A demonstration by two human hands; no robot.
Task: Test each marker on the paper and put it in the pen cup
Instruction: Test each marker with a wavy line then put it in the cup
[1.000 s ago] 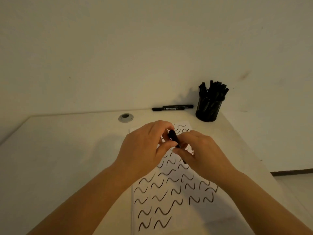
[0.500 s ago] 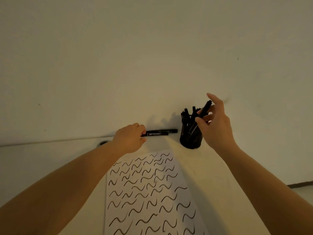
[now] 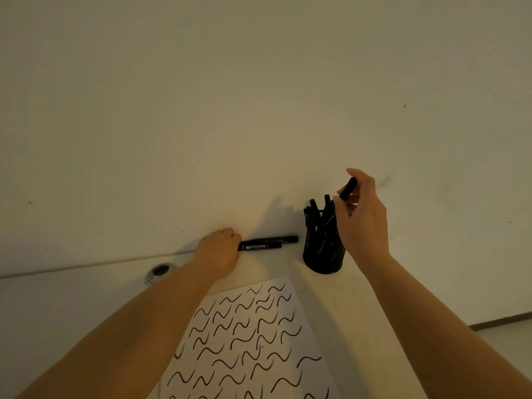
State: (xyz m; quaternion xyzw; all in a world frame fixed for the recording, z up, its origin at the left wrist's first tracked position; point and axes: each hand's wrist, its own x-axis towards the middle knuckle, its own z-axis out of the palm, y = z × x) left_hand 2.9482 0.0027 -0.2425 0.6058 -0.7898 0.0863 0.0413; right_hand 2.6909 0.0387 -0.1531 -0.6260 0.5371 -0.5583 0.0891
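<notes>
I saw the pen cup and a lying marker at the table's far edge against the wall, bare tabletop toward the left edge. My left hand curled round that marker's end; my right hand pinched a black capped marker tilted over the cup. The scribbled paper lay near the front edge.
</notes>
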